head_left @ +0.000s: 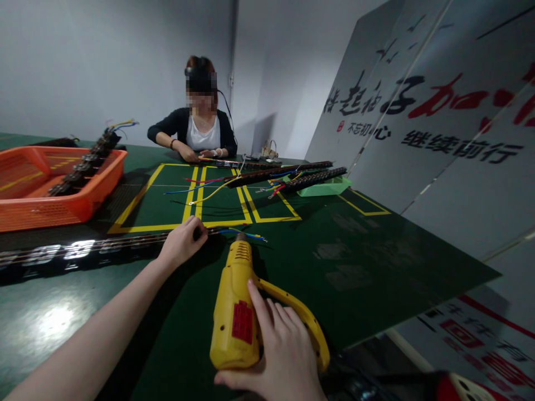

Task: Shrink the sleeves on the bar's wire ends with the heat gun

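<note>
My left hand [184, 243] is closed round the end of a long dark strip with shiny metal sections [79, 250], which runs off to the left. Blue, yellow and red wires [240, 232] stick out beyond its fingers. A yellow heat gun [236, 301] with a red label is gripped by my right hand [278, 340], thumb and fingers on its body. The gun's nozzle points away from me, just below the loose wire ends. Part of my right palm and the gun's underside are hidden.
An orange basket [104, 184] holding a similar strip stands left. More wired strips [276, 175] lie across the far table, partly over a green basket [328, 187]. A person [204, 125] sits opposite, hands on a strip. Yellow tape [137, 228] marks the green table.
</note>
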### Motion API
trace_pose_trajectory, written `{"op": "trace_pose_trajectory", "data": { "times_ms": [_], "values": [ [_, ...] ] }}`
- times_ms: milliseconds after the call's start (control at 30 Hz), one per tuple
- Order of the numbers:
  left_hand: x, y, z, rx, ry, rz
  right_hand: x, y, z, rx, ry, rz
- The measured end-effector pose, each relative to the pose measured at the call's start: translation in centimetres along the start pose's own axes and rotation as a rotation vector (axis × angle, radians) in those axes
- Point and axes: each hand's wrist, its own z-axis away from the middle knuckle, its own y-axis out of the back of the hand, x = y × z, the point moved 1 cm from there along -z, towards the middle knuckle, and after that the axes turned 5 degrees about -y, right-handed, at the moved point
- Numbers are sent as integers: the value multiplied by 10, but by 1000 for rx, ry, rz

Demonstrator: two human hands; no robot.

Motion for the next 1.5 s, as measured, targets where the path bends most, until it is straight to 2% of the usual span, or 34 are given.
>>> {"op": "trace_pose_trajectory", "data": {
  "times_ms": [133, 300, 433, 633, 867, 1067, 1267, 1400, 1500],
  "values": [
    [2, -3, -2, -14, 102, -87, 11, 3, 6, 58, -27, 53],
    [9, -2, -5, -63, 103, -199, 15, 5, 7, 89, -36, 62],
    [12, 0, -5, -94, 126, -216, 12, 2, 7, 98, -31, 84],
    [11, -1, -5, -81, 181, -187, -1, -4, 6, 182, -11, 126],
    [12, -3, -1, -28, 134, -228, -22, -12, -2, 197, 23, 99],
    [13, -4, -1, 9, 86, -227, -38, -32, -6, 224, 63, 21],
    [11, -2, 0, -13, 20, -201, -45, -49, -6, 282, 86, -25],
    [8, -2, 1, -18, 1, -195, -39, -46, -6, 267, 103, -44],
    [7, -3, 0, -27, -18, -187, -32, -35, -7, 192, 104, -92]
  ]
}}
